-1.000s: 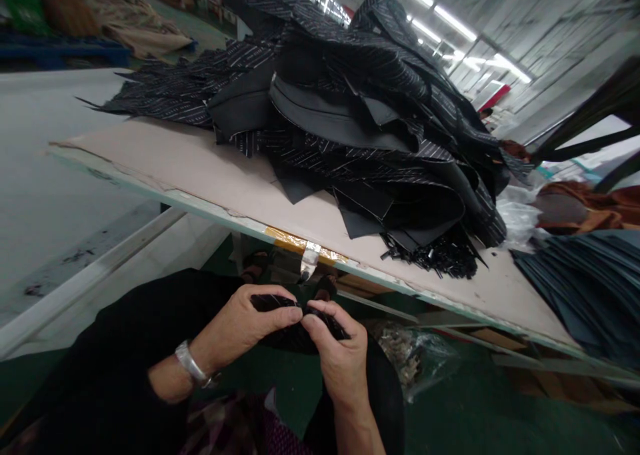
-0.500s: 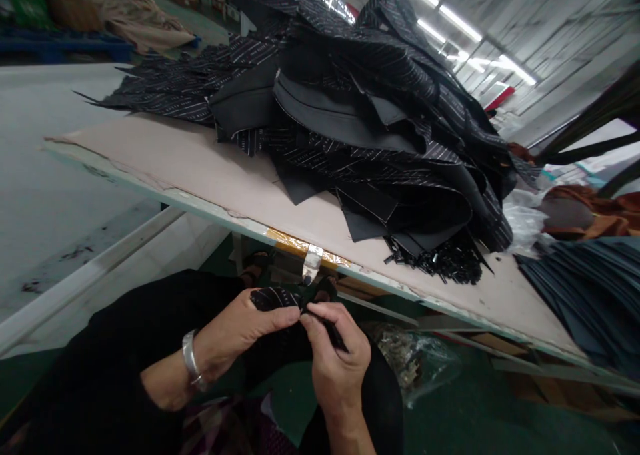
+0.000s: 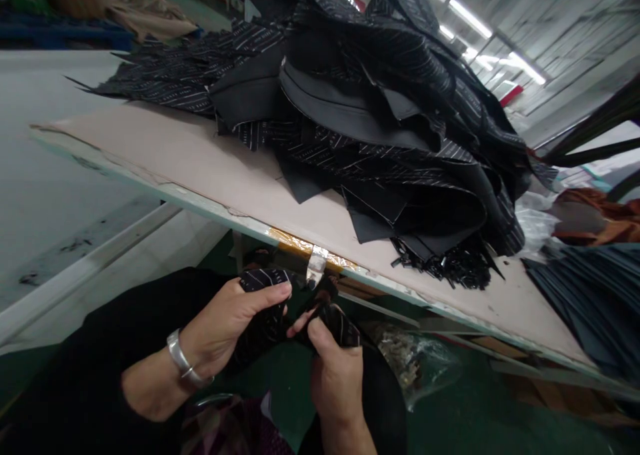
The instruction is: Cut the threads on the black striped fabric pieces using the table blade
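Note:
My left hand (image 3: pixel 230 321), with a silver bangle on its wrist, is closed on a piece of black fabric (image 3: pixel 263 280) printed with white dashes, the thumb pressed on top. To its right my right hand (image 3: pixel 336 368) grips a dark, white-marked part of fabric (image 3: pixel 343 325), thumb over it. Whether both parts belong to one piece I cannot tell. Both hands are over my lap, just below a metal tab (image 3: pixel 316 267) fixed to the table's edge with shiny yellow tape (image 3: pixel 285 239).
A big heap of black patterned fabric pieces (image 3: pixel 350 108) covers much of the table (image 3: pixel 165 145). Small black tube-like bits (image 3: pixel 455 268) lie in front of it. Dark blue-grey sheets (image 3: pixel 585 301) are stacked at the right. A clear plastic bag (image 3: pixel 415 361) is on the floor.
My hands have moved apart from a pinch where their fingertips met. The right one has turned, with more patterned fabric showing over it. The view has shifted slightly.

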### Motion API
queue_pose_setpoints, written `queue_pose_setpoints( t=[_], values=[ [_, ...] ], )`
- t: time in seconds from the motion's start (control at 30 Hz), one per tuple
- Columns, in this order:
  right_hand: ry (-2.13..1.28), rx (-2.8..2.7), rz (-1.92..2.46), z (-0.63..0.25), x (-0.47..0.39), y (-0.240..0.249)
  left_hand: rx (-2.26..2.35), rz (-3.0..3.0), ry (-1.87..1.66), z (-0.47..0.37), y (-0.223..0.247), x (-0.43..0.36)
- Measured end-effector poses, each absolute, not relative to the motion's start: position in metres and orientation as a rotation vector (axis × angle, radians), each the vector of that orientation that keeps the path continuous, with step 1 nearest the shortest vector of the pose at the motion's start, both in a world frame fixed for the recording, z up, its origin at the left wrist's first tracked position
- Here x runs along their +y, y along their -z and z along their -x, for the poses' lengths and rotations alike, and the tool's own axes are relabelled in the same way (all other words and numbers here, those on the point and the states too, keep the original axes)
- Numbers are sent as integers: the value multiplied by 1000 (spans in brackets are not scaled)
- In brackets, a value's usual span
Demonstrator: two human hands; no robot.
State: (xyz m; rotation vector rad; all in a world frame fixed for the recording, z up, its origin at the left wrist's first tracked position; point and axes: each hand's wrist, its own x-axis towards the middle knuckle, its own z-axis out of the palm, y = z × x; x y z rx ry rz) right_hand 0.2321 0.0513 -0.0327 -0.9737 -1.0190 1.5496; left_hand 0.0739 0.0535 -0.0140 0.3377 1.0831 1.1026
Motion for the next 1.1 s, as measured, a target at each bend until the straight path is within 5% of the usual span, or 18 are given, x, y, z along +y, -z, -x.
queue_pose_setpoints(
  t=[0.37, 1.1],
  values=[
    [-1802, -618, 1115, -220, 66, 24, 960, -444, -1005, -77, 10, 61],
    [-1746, -510, 1242, -218, 70, 25, 988, -407, -975, -76, 10, 64]
  ],
)
